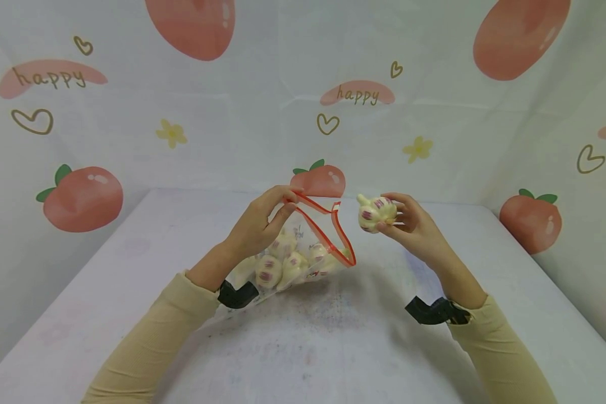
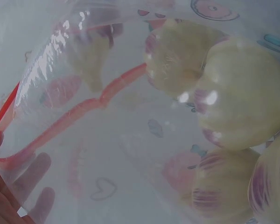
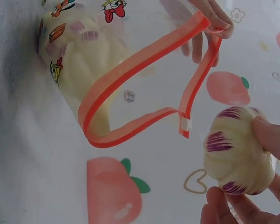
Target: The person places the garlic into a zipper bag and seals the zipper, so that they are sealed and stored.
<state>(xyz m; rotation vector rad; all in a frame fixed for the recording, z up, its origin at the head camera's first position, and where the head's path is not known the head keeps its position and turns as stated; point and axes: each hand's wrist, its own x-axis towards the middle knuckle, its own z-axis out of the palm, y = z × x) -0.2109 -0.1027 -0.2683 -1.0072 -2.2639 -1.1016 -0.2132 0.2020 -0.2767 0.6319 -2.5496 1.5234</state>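
A clear zip bag [image 1: 303,230] with a red-orange rim leans on the table, its mouth gaping toward the right. My left hand [image 1: 260,221] pinches the rim at its upper corner between thumb and fingers. Several garlic bulbs [image 1: 269,271], cream with purple streaks, lie inside; the left wrist view shows garlic bulbs [image 2: 242,93] close up through the plastic. Just right of the bag's mouth, my right hand [image 1: 414,224] holds one garlic bulb [image 1: 376,213] in the air, gripped by thumb and fingertips. In the right wrist view that garlic bulb [image 3: 240,151] is apart from the rim.
The white table [image 1: 303,348] stretches under both arms. Behind it and at the sides hangs a white cloth [image 1: 262,134] printed with red fruit, hearts and flowers. Black bands [image 1: 436,310] sit at both wrists.
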